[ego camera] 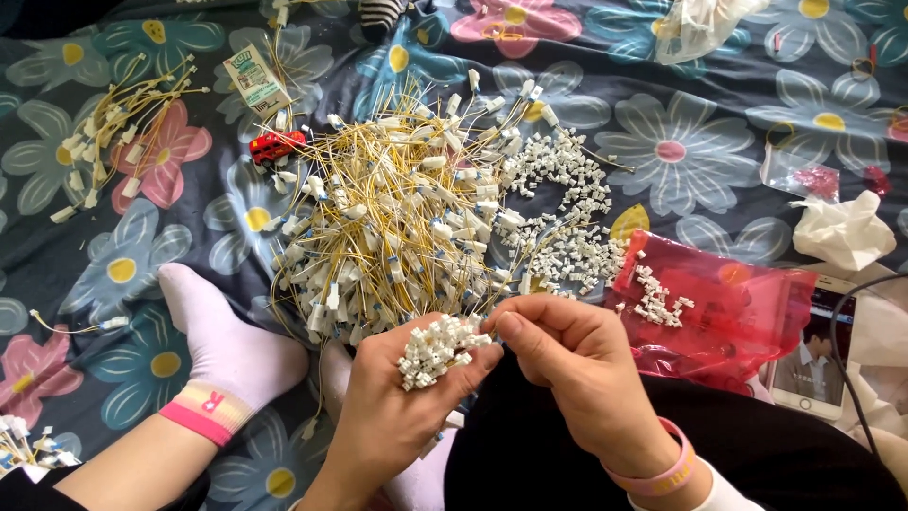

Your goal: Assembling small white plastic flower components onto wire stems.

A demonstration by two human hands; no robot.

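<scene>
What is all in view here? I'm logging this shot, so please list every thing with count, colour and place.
wire pile: one big heap, yellow wires with white ends, centre
small wire bundle: one, yellow and white, upper left
loose plugs: many, white, right of the pile
red bag: one, clear red, a few plugs on it, right
toy bus: one, red, left of the pile
phone: one, screen lit, far right
tissue: one, white, far right
bedsheet: one, dark with flowers, under it all
sock: one, white with pink cuff, lower left
left hand: holds a handful of white plugs
right hand: fingers pinched beside that handful
</scene>
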